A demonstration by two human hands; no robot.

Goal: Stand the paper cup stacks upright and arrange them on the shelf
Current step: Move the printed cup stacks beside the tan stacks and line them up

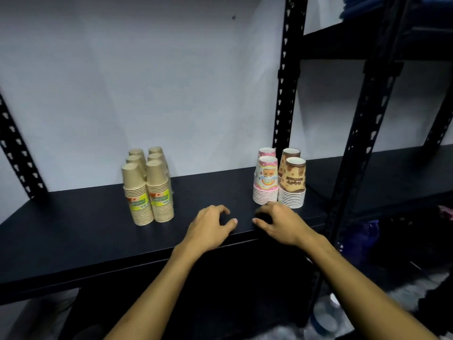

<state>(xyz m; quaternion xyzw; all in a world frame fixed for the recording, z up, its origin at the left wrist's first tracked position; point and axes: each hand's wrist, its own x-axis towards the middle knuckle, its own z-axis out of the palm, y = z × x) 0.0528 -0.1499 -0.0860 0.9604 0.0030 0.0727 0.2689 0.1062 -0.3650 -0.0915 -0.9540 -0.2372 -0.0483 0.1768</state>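
Nearest the camera, two bare forearms are extended over the front edge of the flat black shelf board [73,241]. The left hand [210,227] is held above the board near the middle of the front edge, fingers loosely curled, nothing gripped. The right hand [277,223] is held just beside it, toward the right end of the board, fingers likewise loosely curled and empty; whether its fingertips touch the board cannot be told.

Just beyond the right hand, near the right end of the shelf, four short stacks are grouped: two pink printed paper cup stacks [266,182] on the left, two brown printed paper cup stacks [293,185] on the right, set touching in a square. All are stood rim-down, probably for a broad, steady base. The front pair lies close to the right hand's knuckles, apparently not touched.

Left of centre, well apart from both hands, six plain tan paper cup stacks with yellow-green labels [148,190] are ranked in two rows running toward the back edge, also rim-down.

No stack is seen lying on its side; the arranging is judged finished or nearly so.

Behind, a pale wall and a black perforated metal upright [286,82] are noted.
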